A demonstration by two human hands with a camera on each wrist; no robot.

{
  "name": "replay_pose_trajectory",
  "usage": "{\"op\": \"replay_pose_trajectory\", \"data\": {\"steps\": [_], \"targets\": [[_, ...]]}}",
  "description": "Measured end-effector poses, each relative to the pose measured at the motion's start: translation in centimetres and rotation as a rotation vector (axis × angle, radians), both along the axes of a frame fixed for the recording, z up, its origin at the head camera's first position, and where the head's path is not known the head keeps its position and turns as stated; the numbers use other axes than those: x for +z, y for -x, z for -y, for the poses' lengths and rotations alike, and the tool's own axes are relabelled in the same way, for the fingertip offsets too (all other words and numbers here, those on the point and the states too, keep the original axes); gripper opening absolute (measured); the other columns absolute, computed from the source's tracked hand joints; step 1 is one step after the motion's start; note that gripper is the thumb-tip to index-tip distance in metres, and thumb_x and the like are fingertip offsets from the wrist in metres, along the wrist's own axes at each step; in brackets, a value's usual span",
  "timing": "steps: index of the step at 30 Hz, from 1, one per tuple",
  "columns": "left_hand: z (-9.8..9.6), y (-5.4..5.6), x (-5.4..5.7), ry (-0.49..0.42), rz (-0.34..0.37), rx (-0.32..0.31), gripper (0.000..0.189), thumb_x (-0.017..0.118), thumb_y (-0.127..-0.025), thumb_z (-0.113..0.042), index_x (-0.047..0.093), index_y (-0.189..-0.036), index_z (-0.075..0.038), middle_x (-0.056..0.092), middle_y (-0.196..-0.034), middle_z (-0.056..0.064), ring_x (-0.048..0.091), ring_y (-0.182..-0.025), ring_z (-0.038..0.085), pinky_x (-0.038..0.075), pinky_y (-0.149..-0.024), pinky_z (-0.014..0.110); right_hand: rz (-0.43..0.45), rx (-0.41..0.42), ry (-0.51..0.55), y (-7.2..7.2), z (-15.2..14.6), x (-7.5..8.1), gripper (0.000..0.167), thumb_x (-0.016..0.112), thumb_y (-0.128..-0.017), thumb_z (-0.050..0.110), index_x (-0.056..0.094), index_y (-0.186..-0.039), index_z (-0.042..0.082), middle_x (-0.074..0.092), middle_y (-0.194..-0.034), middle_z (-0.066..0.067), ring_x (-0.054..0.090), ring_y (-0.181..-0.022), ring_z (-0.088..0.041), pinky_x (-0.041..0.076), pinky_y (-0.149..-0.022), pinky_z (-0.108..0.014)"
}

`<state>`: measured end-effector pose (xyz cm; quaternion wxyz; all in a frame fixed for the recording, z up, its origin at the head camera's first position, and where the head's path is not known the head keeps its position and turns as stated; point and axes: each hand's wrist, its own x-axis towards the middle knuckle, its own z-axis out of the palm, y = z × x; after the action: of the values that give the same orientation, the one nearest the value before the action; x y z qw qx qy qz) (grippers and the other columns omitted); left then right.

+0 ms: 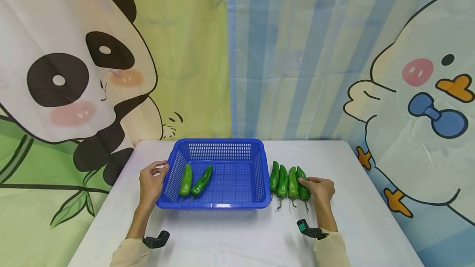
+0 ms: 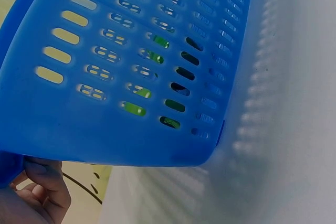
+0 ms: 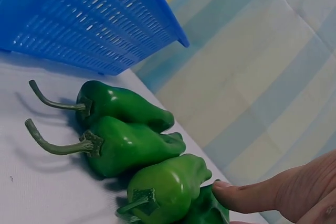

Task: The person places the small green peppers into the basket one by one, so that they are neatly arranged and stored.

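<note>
A blue plastic basket with slotted walls stands on the table. My left hand grips its left rim, the curled fingers showing at the rim in the left wrist view. Inside the basket, toward its left, lie two green peppers. Several more green peppers lie side by side just right of the basket, stems toward me. My right hand pinches the rightmost green pepper of that row. In the right wrist view its thumb presses on this pepper, which is partly hidden behind a lighter green pepper.
A white table carries everything. Behind it hang cartoon-printed curtains, a panda on the left and a white bird on the right. Each wrist wears a black camera mount, such as the left mount.
</note>
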<state>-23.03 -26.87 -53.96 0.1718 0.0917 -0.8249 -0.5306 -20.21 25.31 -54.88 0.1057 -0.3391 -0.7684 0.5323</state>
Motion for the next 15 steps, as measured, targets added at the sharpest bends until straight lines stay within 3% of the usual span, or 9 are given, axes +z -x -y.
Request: {"op": "replay_pose_trajectory", "data": {"steps": [10, 15], "targets": [[0.02, -0.08, 0.09, -0.015, -0.007, -0.008, 0.033, 0.069, -0.109, -0.024, 0.075, -0.131, -0.001, 0.078, -0.106, 0.029, 0.070, -0.064, 0.004, 0.056, -0.060, 0.018, -0.051, -0.046, 0.005, 0.14, 0.43, -0.47, 0.036, 0.089, -0.088, 0.008, 0.077, -0.115, -0.013, 0.066, -0.136, -0.039, 0.062, -0.130, -0.055, 0.050, -0.113, -0.064], [-0.02, -0.03, 0.06, -0.023, -0.010, -0.006, 0.031, 0.069, -0.109, -0.023, 0.076, -0.130, -0.001, 0.078, -0.102, 0.027, 0.071, -0.063, 0.005, 0.057, -0.060, 0.019, -0.037, -0.054, -0.021, 0.39, 0.46, -0.60, 0.035, 0.087, -0.089, 0.007, 0.077, -0.115, -0.014, 0.066, -0.135, -0.040, 0.061, -0.130, -0.056, 0.050, -0.114, -0.064]]}}
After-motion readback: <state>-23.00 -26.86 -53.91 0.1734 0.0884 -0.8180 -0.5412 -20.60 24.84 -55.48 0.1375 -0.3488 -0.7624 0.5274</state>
